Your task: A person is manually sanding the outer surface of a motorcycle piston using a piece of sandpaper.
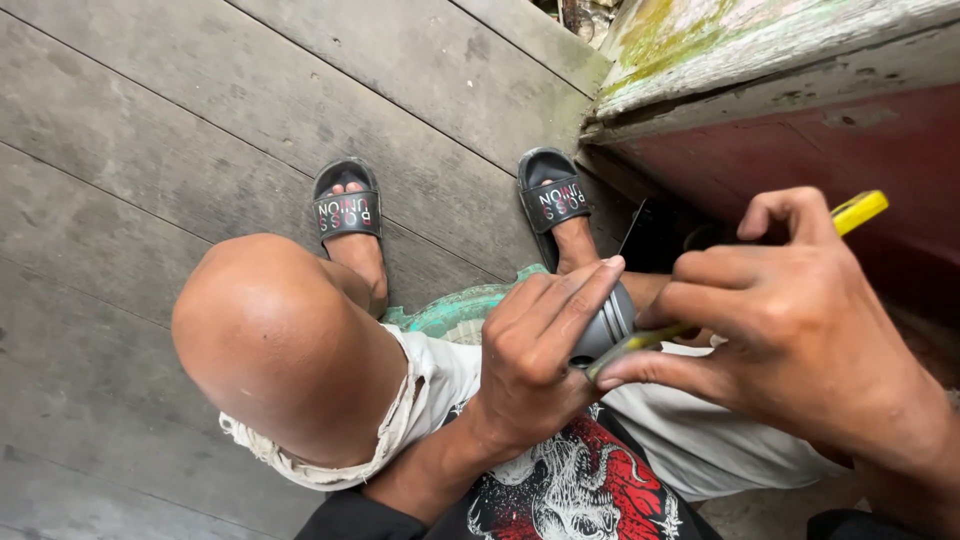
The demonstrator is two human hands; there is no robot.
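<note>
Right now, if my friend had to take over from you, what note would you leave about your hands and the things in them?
Left hand: closed around a small grey ribbed cylinder, held over the lap.
Right hand: pinching a thin yellow tool, with its tip at the end of the cylinder.
Where things are: both sit above the right thigh, beside the red wooden wall. Feet in black slide sandals rest on the grey plank floor.
Done: cylinder gripped, tool tip brought to it.
Left: I cannot tell how far the work on the cylinder has gone; the fingers hide the contact spot.
</note>
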